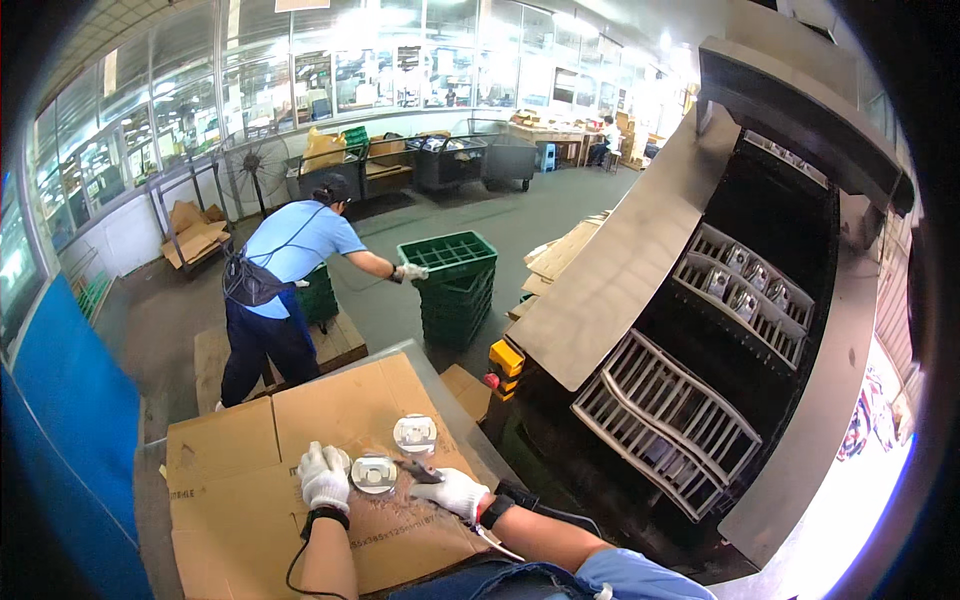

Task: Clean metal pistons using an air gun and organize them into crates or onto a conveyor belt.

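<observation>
My left hand point(323, 477), in a white glove, is closed over the edge of a round silvery metal part point(345, 461), mostly hidden behind the fingers. Just right of it, a second round metal part point(374, 475) with a pale raised middle lies flat on the cardboard point(230, 490). A third such metal part point(415, 433) lies a little farther off. My right hand point(455, 493), also gloved, grips a dark hand tool point(418, 471) whose tip points left toward the second part. The tool's exact kind is too small to make out.
Beyond the table, a co-worker point(300, 240) in blue reaches to a stack of green crates point(458, 290). To my right runs a dark conveyor with metal racks point(665, 420), its sloping metal edge point(610, 300) close by. A yellow switch box point(506, 362) sits at its corner.
</observation>
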Motion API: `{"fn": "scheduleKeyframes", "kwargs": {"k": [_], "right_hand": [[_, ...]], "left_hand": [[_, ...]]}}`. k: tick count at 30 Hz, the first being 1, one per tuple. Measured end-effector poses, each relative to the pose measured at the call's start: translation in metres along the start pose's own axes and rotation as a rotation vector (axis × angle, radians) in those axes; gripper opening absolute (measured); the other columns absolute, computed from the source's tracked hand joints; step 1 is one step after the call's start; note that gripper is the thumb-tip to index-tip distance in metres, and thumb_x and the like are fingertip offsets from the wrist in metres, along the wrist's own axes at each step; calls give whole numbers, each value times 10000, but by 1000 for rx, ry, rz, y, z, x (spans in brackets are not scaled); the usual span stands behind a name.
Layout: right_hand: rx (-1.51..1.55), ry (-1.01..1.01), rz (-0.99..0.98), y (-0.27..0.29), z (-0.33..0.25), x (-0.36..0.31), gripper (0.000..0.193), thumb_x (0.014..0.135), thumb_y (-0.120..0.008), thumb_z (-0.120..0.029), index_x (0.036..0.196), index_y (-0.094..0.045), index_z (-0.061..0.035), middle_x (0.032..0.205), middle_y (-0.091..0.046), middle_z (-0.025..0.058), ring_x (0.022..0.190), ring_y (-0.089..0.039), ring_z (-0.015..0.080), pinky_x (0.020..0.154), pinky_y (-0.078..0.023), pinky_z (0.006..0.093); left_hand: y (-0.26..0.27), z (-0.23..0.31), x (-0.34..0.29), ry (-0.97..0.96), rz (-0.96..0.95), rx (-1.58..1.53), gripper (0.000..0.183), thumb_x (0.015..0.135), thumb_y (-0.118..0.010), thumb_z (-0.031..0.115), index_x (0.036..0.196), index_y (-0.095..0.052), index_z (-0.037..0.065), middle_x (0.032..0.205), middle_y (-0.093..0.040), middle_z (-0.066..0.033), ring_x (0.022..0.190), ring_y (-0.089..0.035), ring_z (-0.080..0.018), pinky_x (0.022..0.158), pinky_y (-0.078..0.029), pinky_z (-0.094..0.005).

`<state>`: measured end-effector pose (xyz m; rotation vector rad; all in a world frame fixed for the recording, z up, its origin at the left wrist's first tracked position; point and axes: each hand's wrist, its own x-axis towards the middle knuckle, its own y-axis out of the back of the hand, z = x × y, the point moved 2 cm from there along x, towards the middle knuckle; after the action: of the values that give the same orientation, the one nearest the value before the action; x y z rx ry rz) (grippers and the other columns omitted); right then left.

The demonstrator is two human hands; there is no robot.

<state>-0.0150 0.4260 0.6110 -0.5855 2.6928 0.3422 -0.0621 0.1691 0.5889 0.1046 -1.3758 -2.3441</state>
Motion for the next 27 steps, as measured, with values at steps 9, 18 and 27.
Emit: {"fn": "scheduleKeyframes", "kwargs": {"k": [9, 18, 27], "right_hand": [[-11, -104, -171, 21, -4, -80, 303, 886, -679, -372, 892, -666, -70, 686, -623, 26, 600, -582, 142, 586, -496, 316], [-535, -122, 720, 280, -66, -291, 389, 867, -680, -392, 1096, -735, -82, 801, -726, 152, 727, -721, 203, 680, -585, 348], [-64, -254, 1344, 455, -95, -432, 266, 797, -714, -261, 694, -667, -20, 591, -636, 95, 500, -635, 205, 471, -483, 314]], "left_hand": [[24, 48, 1, 24, 70, 144, 583, 925, -577, 445, 1283, -559, -14, 1240, -578, -243, 1223, -484, -425, 1050, -392, -510], [34, 82, 32, -111, 171, -853, 292, 1013, -622, 265, 1110, -646, -10, 1006, -649, -79, 927, -591, -174, 849, -484, -325], [51, 247, 26, -148, -261, -1045, 201, 1008, -614, 302, 1016, -638, 103, 761, -567, 61, 540, -444, -14, 453, -317, -176]]}}
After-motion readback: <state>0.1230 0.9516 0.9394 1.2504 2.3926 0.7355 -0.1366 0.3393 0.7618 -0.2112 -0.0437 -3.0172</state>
